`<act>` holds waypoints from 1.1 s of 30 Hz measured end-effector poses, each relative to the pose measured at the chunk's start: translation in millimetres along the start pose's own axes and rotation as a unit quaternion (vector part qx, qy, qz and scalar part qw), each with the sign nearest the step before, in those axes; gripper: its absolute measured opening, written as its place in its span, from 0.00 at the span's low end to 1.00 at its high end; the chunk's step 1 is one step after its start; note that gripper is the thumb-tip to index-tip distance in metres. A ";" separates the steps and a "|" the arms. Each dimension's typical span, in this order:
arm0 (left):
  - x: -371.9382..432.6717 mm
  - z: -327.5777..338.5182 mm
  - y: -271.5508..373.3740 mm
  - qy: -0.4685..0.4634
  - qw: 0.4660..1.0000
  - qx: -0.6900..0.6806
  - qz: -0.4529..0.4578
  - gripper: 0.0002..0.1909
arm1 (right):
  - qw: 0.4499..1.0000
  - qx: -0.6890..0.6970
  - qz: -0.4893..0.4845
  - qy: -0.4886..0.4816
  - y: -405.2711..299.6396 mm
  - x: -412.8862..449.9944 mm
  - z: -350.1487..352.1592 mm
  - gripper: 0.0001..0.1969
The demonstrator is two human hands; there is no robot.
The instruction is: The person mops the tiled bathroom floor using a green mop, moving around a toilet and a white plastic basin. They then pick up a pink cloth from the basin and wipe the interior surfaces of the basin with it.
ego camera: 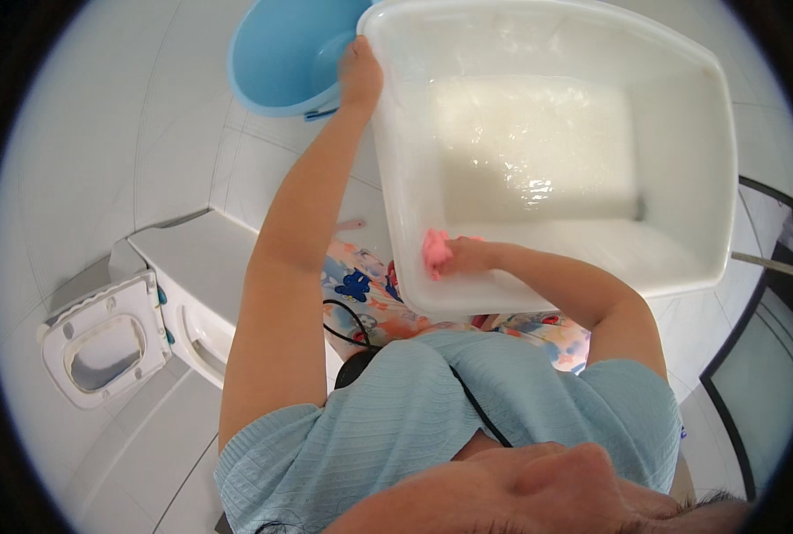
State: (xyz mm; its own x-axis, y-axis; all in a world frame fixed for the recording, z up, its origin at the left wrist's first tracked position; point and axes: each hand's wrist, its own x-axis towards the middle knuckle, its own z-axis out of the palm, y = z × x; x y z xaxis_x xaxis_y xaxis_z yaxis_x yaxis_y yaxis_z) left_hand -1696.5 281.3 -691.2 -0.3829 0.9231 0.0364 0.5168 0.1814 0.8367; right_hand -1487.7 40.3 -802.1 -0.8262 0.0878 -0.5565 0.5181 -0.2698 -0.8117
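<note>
A large white plastic tub point(677, 153) stands before me with shallow water point(536, 153) over its bottom. My left hand point(361, 73) grips the tub's upper left rim, its fingers partly hidden behind the edge. Inside the near left corner, my right hand point(470, 257) holds a crumpled pink cloth point(436, 252) against the tub wall. The right fingers are blurred and partly covered by the cloth. Just left of my left hand is a light blue plastic bucket point(269, 60), with no contents visible in it.
A toilet point(202, 334) with its seat point(59, 367) raised is at the left. A pink handle point(351, 225) lies on the tiled floor left of the tub. A dark-framed glass panel point(763, 354) stands at the right. A black cord point(480, 407) hangs over my shirt.
</note>
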 end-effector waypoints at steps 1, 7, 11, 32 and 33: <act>-0.1 -2.7 8.7 0.001 1.000 0.009 -0.016 0.26 | 0.996 -0.086 0.009 0.017 -18.0 -16.8 4.2 0.19; 19.4 8.3 -3.4 0.001 0.999 0.036 0.016 0.25 | 0.991 -0.132 0.005 0.020 -73.8 -134.8 -21.1 0.21; 28.5 8.4 -22.1 0.026 0.994 0.100 0.035 0.24 | 0.981 -0.086 0.075 0.159 -67.6 -227.7 -25.6 0.09; -238.7 -87.8 -6.2 -0.298 0.941 0.082 -0.136 0.35 | 0.656 -0.385 0.203 0.616 67.7 -377.6 -25.4 0.23; -239.7 -88.7 -3.5 -0.271 0.953 0.058 -0.125 0.33 | 0.652 -0.382 0.201 0.623 67.8 -375.8 -26.8 0.23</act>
State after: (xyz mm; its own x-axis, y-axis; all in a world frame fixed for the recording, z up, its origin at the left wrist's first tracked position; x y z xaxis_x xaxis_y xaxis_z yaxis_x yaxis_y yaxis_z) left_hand -1674.4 29.4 -654.4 -0.0697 0.8799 -0.4699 0.5547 0.4257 0.7149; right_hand -1136.1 14.7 -652.7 -0.0151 0.9969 -0.0769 0.9898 0.0040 -0.1423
